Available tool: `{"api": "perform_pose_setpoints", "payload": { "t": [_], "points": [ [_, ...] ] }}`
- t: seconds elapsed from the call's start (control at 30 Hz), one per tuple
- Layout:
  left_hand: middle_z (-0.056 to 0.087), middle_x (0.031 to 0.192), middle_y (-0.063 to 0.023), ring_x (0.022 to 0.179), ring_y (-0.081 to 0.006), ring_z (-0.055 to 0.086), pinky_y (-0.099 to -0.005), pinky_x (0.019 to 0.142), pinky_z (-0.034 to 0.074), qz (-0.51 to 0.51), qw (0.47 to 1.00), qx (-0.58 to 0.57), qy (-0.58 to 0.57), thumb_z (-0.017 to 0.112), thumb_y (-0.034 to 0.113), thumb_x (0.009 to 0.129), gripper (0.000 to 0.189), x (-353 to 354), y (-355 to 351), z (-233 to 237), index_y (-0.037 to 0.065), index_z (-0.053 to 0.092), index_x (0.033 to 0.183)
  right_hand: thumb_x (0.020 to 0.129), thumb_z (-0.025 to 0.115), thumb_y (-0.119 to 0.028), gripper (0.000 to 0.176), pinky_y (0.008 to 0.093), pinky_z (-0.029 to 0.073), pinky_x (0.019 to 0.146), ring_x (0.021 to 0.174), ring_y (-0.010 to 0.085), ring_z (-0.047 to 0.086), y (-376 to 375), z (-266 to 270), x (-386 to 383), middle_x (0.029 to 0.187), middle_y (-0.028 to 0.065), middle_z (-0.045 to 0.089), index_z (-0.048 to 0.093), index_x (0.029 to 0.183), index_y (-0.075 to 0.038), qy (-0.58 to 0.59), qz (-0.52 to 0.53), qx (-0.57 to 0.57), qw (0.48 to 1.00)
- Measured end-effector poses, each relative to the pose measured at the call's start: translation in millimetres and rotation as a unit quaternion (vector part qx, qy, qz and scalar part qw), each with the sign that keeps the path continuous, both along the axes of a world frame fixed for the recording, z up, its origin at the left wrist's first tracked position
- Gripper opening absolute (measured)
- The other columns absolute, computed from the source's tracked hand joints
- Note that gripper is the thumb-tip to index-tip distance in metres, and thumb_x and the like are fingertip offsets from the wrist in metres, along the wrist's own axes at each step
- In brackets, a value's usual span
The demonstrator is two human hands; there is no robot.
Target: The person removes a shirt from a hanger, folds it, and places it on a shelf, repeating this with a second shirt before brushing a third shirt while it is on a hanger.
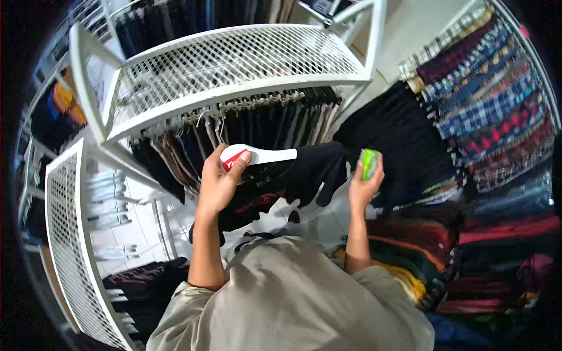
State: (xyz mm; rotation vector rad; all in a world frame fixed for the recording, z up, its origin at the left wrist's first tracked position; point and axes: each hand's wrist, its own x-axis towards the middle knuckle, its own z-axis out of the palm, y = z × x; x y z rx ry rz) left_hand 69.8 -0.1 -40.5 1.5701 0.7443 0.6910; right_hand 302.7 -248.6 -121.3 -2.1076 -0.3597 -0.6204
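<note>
My left hand [220,180] is closed around the wide, rounded end of a white paddle-shaped piece [269,156]. A red label with white lettering shows on it beside my thumb, and its narrow end points right. Just below and behind it hangs a black garment [316,169] with some red print lower down. Off to the right, my right hand [367,182] grips a small bright green block [369,164] with pale markings, held upright between thumb and fingers. What kind of thing the green block is, I cannot tell.
Ahead stands a white rack with a mesh top shelf [240,58] and dark clothes [263,126] on hangers beneath. Patterned shirts [492,126] hang at the right above folded clothes [410,245]. A second mesh shelf [64,216] and white hangers [108,196] are at the left.
</note>
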Motion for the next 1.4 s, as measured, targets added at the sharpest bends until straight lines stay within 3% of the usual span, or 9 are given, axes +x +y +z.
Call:
{"api": "perform_pose_setpoints", "payload": {
  "t": [0.13,0.27,0.33,0.53,0.6,0.8,1.03,1.27,1.4],
  "points": [
    [0.064,0.081,-0.0038,0.072,-0.0070,0.054,-0.0266,0.062,0.045,-0.008,0.999,-0.029,-0.014,0.074,0.027,0.095,0.031,-19.2,1.7,5.1,-0.003,0.063,0.097,0.091,0.074,-0.014,0.064,0.0471,0.044,0.105,0.123,0.0386,0.055,26.5,43.3,-45.6,0.134,0.0228,0.055,0.047,0.147,0.000,-0.078,0.147,0.025,0.986],
    [0.059,0.075,0.0033,0.063,-0.0038,0.048,-0.0230,0.055,0.037,-0.015,1.000,-0.003,-0.004,0.073,0.025,0.097,0.023,-20.7,-0.3,-4.9,0.003,0.064,0.096,0.086,0.080,-0.014,0.070,0.0462,0.046,0.102,0.120,0.0386,0.056,64.9,58.1,-95.9,0.131,0.0224,0.058,0.048,0.146,-0.003,-0.165,0.355,-0.036,0.920],
    [0.061,0.075,0.0007,0.066,-0.0051,0.049,-0.0243,0.058,0.040,-0.009,1.000,0.000,-0.012,0.074,0.026,0.095,0.026,-23.8,-1.5,-2.2,0.002,0.063,0.093,0.087,0.078,-0.014,0.067,0.0459,0.048,0.099,0.119,0.0384,0.056,69.8,42.6,-85.1,0.130,0.0221,0.058,0.048,0.147,-0.005,-0.175,0.360,-0.061,0.914],
    [0.060,0.075,0.0003,0.069,-0.0060,0.049,-0.0255,0.061,0.042,0.029,0.999,-0.042,-0.015,0.074,0.026,0.095,0.029,-42.1,-2.2,-0.2,0.000,0.062,0.092,0.095,0.070,-0.016,0.065,0.0475,0.042,0.106,0.127,0.0403,0.052,37.4,5.6,-14.3,0.142,0.0229,0.049,0.040,0.152,-0.005,0.000,0.092,-0.033,0.995],
    [0.061,0.077,0.0005,0.070,-0.0048,0.049,-0.0240,0.061,0.041,0.031,0.999,-0.014,-0.011,0.073,0.023,0.096,0.026,-43.4,-2.4,0.0,0.000,0.063,0.094,0.094,0.071,-0.015,0.067,0.0465,0.040,0.110,0.130,0.0401,0.051,33.1,5.9,-16.6,0.145,0.0235,0.048,0.039,0.152,-0.003,-0.017,0.148,0.066,0.987],
    [0.065,0.084,-0.0019,0.074,-0.0048,0.053,-0.0235,0.064,0.044,0.004,0.998,-0.062,-0.022,0.074,0.026,0.096,0.030,-33.4,-6.4,4.3,-0.002,0.063,0.098,0.085,0.081,-0.014,0.074,0.0470,0.045,0.105,0.125,0.0406,0.053,65.1,39.0,-88.9,0.139,0.0240,0.053,0.044,0.148,0.002,-0.176,0.338,-0.041,0.924],
    [0.063,0.081,-0.0009,0.070,-0.0055,0.051,-0.0246,0.060,0.042,0.034,0.998,-0.044,-0.003,0.074,0.026,0.096,0.029,-39.9,-2.5,-1.0,-0.001,0.063,0.095,0.094,0.071,-0.014,0.066,0.0473,0.046,0.101,0.123,0.0416,0.055,49.3,12.3,-19.2,0.135,0.0247,0.051,0.040,0.151,-0.002,-0.036,0.081,0.010,0.996],
    [0.058,0.074,0.0018,0.065,-0.0045,0.047,-0.0246,0.056,0.038,0.016,0.999,-0.047,0.002,0.073,0.027,0.096,0.029,-31.0,-6.0,-2.8,0.000,0.062,0.094,0.086,0.080,-0.016,0.073,0.0481,0.042,0.106,0.125,0.0421,0.053,62.4,39.1,-87.5,0.137,0.0253,0.053,0.043,0.146,0.004,-0.144,0.323,-0.029,0.935],
    [0.058,0.075,0.0024,0.065,-0.0037,0.048,-0.0240,0.056,0.038,0.016,0.998,-0.060,0.005,0.074,0.027,0.096,0.029,-33.2,-3.5,2.2,0.000,0.063,0.096,0.088,0.078,-0.016,0.071,0.0489,0.044,0.103,0.124,0.0429,0.053,70.2,16.3,-55.1,0.136,0.0253,0.054,0.042,0.147,0.001,-0.106,0.216,-0.022,0.970]
  ]
}}
